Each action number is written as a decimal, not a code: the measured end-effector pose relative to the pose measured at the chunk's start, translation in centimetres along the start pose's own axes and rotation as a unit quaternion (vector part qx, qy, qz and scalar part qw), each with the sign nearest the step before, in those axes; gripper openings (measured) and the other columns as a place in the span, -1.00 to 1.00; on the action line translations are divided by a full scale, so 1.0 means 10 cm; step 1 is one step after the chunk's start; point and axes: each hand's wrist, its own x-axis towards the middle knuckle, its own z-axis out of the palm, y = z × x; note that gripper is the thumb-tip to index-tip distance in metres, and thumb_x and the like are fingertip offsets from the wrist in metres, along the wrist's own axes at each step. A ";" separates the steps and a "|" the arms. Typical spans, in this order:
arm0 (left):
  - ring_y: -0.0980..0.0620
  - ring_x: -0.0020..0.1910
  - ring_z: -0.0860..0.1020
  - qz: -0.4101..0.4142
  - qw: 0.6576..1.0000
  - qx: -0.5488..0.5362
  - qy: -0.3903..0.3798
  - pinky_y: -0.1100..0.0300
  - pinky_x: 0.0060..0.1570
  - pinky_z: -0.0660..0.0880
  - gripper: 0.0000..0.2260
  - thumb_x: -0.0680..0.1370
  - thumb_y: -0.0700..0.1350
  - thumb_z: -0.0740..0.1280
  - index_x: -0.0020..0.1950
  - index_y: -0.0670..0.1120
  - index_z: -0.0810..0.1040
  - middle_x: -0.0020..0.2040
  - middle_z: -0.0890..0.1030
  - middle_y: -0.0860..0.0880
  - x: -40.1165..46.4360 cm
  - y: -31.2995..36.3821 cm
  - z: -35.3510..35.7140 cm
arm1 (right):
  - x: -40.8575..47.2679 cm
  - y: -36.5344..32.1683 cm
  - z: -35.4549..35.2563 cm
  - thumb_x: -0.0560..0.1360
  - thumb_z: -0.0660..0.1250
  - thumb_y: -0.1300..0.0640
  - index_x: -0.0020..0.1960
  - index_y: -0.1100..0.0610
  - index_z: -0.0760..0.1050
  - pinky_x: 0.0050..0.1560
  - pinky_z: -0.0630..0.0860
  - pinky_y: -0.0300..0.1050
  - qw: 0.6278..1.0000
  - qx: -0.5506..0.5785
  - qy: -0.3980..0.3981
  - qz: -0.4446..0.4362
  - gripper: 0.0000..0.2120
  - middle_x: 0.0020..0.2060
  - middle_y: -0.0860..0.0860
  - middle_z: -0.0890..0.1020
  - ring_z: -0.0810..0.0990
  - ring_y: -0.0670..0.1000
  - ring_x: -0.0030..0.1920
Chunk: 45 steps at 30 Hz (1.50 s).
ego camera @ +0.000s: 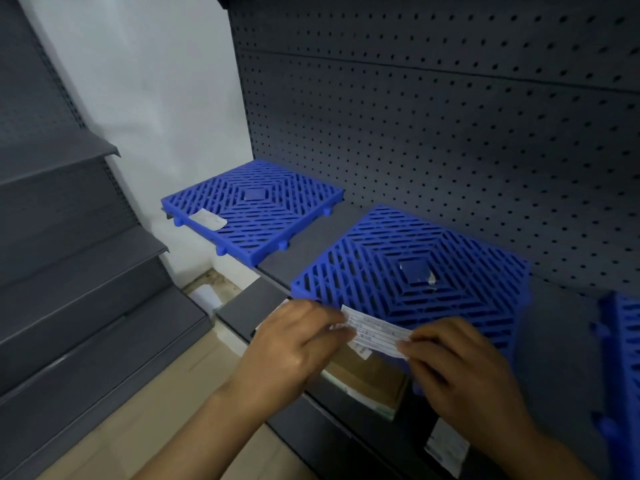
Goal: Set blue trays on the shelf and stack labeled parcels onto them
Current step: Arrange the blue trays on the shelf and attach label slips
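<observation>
Head view: both hands stretch a white label (377, 336) taut over the front edge of the middle blue tray (412, 282) on the shelf (304, 244), probably to stick it flat; left hand (294, 351) fingers and right hand (460, 368) fingers pinch its ends. A second tray (254, 209) lies well apart; no parcels stacked yet

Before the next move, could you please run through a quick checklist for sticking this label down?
1. Label held at both ends: ok, left hand and right hand pinch the white label strip.
2. Middle blue tray lies flat on the grey shelf: ok.
3. Far blue tray in place: ok, a white label lies on it.
4. Label straight: not ok, it sags.
5. Parcels on trays: not ok, none.
6. Adhesive side down: cannot tell.
</observation>
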 end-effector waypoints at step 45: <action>0.03 0.14 0.53 0.259 0.927 -0.265 -0.051 0.12 0.18 0.45 -0.70 0.56 -0.01 0.28 0.23 -0.10 0.58 0.17 0.59 -0.01 0.68 -0.53 0.46 | -0.36 -0.82 -0.21 0.56 0.25 -0.05 0.08 0.17 0.60 0.18 0.41 -0.18 0.924 -0.200 0.058 0.321 -0.68 0.03 0.02 0.60 0.53 0.04 0.15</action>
